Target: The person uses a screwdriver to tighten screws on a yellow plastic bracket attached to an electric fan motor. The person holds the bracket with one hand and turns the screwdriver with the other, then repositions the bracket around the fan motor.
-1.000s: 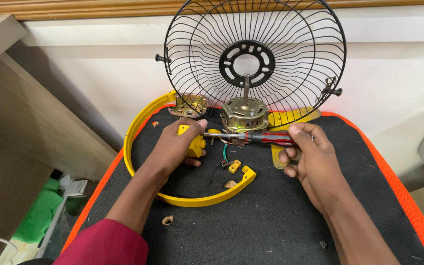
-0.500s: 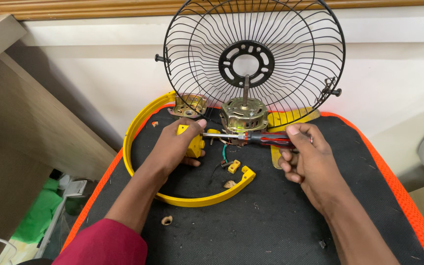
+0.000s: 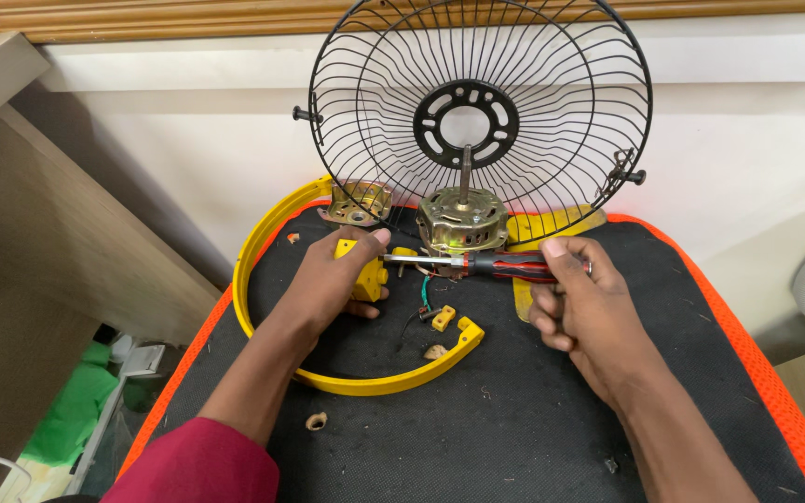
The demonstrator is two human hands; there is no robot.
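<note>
two hands work close together at the middle of the table; the left hand (image 3: 333, 279) is closed over a small yellow block (image 3: 368, 275), thumb on top, pinning it to the black mat (image 3: 514, 419); the right hand (image 3: 579, 303) is wrapped round the red and black handle of a screwdriver (image 3: 486, 265), which lies level with its tip toward the block; the block looks like light, hard plastic, easy to skid, so a firm press from above suits it; the screwdriver is stiff and best held by its ribbed handle; just behind sits a brassy fan motor (image 3: 461, 219), likely heavy, its shaft upright; a yellow ring (image 3: 365, 380) curves round the left hand; a black wire guard (image 3: 477, 102) leans on the wall; small yellow bits (image 3: 443, 319) lie between the hands.
</note>
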